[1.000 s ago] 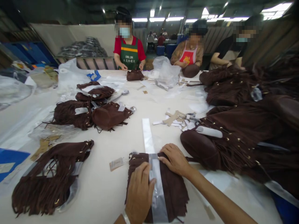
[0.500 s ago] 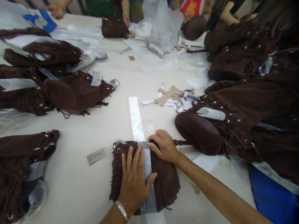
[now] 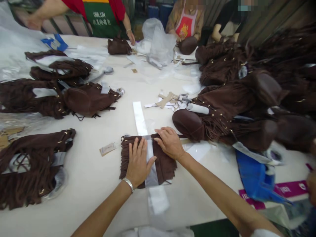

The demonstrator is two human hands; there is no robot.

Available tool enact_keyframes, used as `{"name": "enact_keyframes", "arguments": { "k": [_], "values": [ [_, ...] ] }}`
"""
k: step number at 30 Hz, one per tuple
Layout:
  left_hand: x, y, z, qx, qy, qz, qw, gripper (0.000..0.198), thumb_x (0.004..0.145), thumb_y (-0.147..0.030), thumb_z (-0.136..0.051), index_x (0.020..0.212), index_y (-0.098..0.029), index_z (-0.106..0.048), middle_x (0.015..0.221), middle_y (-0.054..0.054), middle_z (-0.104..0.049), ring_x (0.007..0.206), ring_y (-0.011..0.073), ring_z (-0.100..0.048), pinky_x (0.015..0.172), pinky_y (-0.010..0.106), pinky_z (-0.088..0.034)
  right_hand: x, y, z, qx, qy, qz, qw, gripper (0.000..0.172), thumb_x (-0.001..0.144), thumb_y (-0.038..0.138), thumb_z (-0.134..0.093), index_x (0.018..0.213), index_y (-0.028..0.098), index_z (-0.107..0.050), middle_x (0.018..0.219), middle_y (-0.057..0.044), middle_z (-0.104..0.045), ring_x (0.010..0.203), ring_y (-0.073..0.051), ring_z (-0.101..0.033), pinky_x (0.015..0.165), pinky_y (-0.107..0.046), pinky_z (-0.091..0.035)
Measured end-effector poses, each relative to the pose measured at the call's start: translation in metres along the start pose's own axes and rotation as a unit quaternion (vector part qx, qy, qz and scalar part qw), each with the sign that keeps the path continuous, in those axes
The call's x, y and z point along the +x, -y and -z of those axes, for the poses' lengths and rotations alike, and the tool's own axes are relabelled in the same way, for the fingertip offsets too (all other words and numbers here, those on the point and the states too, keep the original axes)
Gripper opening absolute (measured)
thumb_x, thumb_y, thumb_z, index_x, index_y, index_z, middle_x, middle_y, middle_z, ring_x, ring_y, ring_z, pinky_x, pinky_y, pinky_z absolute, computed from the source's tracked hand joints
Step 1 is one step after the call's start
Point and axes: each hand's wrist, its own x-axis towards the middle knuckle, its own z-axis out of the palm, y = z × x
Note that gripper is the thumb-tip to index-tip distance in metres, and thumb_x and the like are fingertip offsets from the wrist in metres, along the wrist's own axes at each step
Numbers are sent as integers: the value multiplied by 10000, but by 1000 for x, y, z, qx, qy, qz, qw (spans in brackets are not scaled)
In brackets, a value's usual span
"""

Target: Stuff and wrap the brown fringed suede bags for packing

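A dark brown fringed bag (image 3: pixel 166 168) lies flat on the table in front of me. A translucent plastic strip (image 3: pixel 151 164) runs down its middle, and a white strip (image 3: pixel 138 115) extends beyond its far edge. My left hand (image 3: pixel 138 161) rests flat on the bag's left half, fingers stretched and thumb apart, beside the strip. On the right half near the far edge lies my right hand (image 3: pixel 171 143), fingers extended and slightly bent, thumb apart. A hang tag in clear plastic (image 3: pixel 107 149) sits left of the bag.
Brown fringed bags lie on the left (image 3: pixel 80 98) and are heaped on the right (image 3: pixel 222 98). Paper scraps (image 3: pixel 170 100) lie beyond my work. A crumpled plastic bag (image 3: pixel 158 42) stands farther back. Co-workers, one in a green apron (image 3: pixel 102 19), are across the table. Blue plastic (image 3: pixel 256 177) is at right.
The view has tilted up and shifted right, showing more of the co-workers and the near table edge. Both hands stay on the bag in nearly the same places.
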Motion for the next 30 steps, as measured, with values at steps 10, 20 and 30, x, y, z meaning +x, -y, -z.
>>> {"name": "enact_keyframes", "arguments": {
  "k": [10, 20, 30],
  "values": [
    [-59, -9, 5, 72, 32, -52, 996, 574, 971, -381, -409, 1485, -181, -251, 1560, 109, -250, 1448, 303, -167, 1161, 586, -153, -113, 51, -21, -36, 32, -93, 995, 555, 981, 389, -413, 1472, 152, -311, 1555, -144, -255, 1420, -326, -218, 1098, -549, -285],
    [-64, -6, -3, 99, -37, -74, 992, 559, 963, -324, -424, 1484, -203, -258, 1531, 118, -317, 1425, 277, -255, 1148, 555, -232, -136, 40, -14, 37, -63, -119, 990, 502, 988, 279, -372, 1468, 162, -283, 1527, -133, -320, 1402, -243, -298, 1110, -457, -354],
    [-82, 14, -8, 164, -83, -61, 981, 652, 924, -345, -477, 1499, -195, -209, 1530, 100, -317, 1406, 295, -298, 1092, 536, -353, -178, 32, -39, -26, -147, -161, 976, 356, 891, 158, -393, 1186, 248, -573, 993, -101, -683, 854, -270, -670, 722, -438, -567]
  ]
}}
